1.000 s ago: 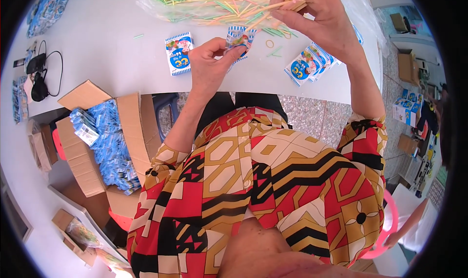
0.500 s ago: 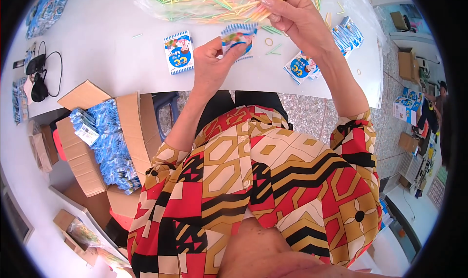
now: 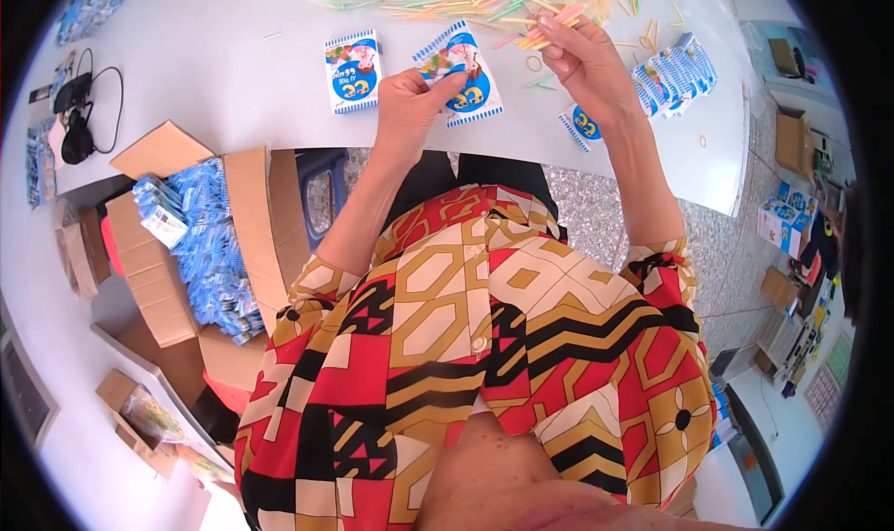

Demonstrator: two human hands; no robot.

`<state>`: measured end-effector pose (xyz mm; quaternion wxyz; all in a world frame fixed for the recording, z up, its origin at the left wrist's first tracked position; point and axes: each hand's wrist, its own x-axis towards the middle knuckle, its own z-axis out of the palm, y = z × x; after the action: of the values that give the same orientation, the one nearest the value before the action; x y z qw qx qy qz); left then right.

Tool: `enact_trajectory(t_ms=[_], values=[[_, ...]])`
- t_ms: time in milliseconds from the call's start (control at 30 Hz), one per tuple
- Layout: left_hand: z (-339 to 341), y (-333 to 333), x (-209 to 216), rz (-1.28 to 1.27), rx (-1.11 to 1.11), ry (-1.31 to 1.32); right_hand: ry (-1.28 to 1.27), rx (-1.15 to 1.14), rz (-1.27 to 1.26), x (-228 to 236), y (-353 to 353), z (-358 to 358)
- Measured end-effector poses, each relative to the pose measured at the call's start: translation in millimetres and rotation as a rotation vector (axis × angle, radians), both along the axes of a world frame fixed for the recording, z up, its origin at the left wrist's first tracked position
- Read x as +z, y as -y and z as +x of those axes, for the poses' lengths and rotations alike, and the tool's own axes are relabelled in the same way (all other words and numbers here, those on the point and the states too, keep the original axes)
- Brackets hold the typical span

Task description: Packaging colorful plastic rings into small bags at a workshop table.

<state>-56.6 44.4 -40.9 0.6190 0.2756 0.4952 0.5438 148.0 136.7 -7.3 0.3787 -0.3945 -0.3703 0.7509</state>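
My left hand (image 3: 410, 107) pinches a small blue-and-white printed packet (image 3: 477, 82) by its left side, thumb on the front. In my right hand (image 3: 591, 74), a small bunch of thin pink and yellow sticks (image 3: 556, 30) is gripped between thumb and fingers, to the right of the packet. Beyond both hands, a loose heap of pastel sticks (image 3: 438, 0) lies on clear plastic film. A stack of like packets (image 3: 352, 73) stands left of my left hand. Partly behind my right wrist lies another packet (image 3: 584, 126).
A row of overlapping packets (image 3: 675, 76) lies right of my right hand. Rubber bands (image 3: 534, 63) and stray sticks are scattered about the white table (image 3: 233, 84). Below its front edge at left, an open carton (image 3: 251, 224) holds many blue packets, beside a blue stool (image 3: 324, 196).
My right hand has drawn the sticks away from the heap, toward me and slightly right. The packet in my left hand has turned its printed front more fully upward. The view has shifted a little.
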Motion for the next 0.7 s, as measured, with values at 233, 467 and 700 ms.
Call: enact_trajectory(t_ms=[233, 467, 700], values=[[0, 5, 7, 0.212, 0.058, -0.275, 0.004, -0.03, 0.031, 9, 8, -11], [2, 10, 13, 0.277, 0.061, -0.292, -0.009, 0.053, 0.182, 33, 19, -25], [2, 14, 18, 0.357, 0.059, -0.375, 0.036, 0.128, 0.254, 49, 26, -36]])
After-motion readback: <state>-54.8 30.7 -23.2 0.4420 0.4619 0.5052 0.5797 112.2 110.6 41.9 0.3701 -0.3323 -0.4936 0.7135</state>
